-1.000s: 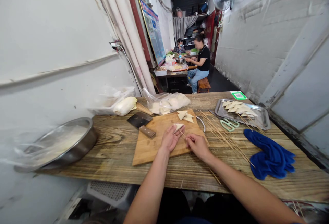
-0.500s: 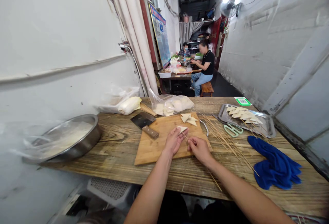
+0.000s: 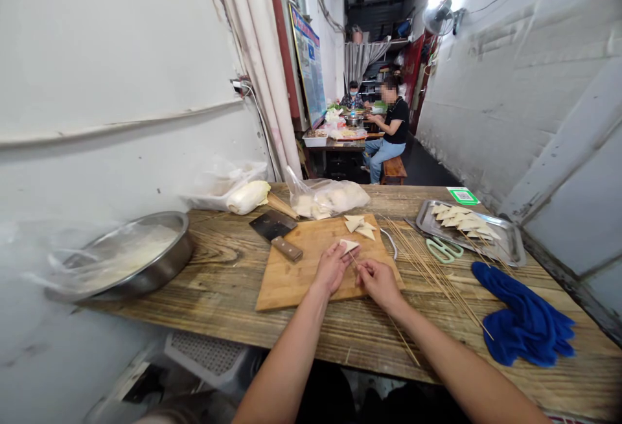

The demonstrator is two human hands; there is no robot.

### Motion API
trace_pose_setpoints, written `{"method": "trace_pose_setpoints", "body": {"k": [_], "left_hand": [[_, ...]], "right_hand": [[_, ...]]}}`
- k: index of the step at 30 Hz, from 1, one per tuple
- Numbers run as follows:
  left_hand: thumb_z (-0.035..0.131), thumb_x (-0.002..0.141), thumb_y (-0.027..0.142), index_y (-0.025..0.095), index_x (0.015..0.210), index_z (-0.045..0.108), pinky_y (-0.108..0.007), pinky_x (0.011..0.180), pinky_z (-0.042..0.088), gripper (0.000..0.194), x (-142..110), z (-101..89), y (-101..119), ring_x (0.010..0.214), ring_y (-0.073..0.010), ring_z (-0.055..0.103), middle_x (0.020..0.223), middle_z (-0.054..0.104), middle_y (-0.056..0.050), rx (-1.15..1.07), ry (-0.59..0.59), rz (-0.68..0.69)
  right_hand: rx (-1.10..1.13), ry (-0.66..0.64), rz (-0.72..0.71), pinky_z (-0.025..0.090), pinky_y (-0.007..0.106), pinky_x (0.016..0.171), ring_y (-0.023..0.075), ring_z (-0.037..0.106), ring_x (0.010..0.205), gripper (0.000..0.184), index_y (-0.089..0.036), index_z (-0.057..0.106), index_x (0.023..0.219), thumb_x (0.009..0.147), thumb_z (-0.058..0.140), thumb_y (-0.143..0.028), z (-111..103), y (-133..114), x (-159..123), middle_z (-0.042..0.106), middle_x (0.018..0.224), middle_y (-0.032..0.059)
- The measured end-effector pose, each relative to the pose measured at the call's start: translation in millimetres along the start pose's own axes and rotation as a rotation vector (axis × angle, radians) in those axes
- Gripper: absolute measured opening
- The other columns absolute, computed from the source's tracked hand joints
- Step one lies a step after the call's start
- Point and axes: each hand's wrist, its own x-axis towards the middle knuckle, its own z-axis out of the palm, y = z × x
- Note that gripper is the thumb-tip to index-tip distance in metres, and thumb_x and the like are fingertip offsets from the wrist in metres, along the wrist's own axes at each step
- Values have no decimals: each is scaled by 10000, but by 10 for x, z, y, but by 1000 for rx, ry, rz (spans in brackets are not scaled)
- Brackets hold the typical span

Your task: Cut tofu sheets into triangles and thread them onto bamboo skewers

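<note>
My left hand (image 3: 332, 267) is closed on a pale triangular slice (image 3: 348, 246), perhaps tofu, above the cutting board (image 3: 286, 286). Between thumb and fingers, my right hand (image 3: 376, 281) pinches a thin bamboo skewer (image 3: 402, 338), whose upper end meets the slice's lower edge; whether it has pierced the slice I cannot tell. The skewer's other end slants down past my wrist toward the table's front edge. Several more triangular slices (image 3: 362, 227) lie at the board's far right corner. A cleaver (image 3: 286, 249) rests across the board's left edge, blade pointing away.
Loose skewers (image 3: 437, 275), green-handled scissors (image 3: 443, 250) and a blue cloth (image 3: 525, 317) lie to the right. A metal tray (image 3: 510, 242) holds skewered triangles. Behind the board are a plastic bag (image 3: 335, 198) and a cabbage (image 3: 249, 197). A steel basin (image 3: 160, 262) stands left. Two people sit farther back.
The view has shifted slightly. Both hands keep their grips on the slice and the skewer, with almost no movement relative to the board.
</note>
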Motion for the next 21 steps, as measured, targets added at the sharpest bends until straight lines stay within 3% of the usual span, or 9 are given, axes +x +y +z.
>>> {"method": "trace_pose_setpoints", "body": {"k": [21], "left_hand": [[659, 722, 271, 119, 877, 597, -342, 898, 404, 226, -33, 35, -10, 926, -208, 621, 929, 659, -100, 69, -70, 10]], "right_hand": [[17, 25, -11, 384, 230, 437, 136, 543, 477, 242, -210, 538, 694, 834, 431, -376, 31, 67, 25, 613, 553, 0]]}}
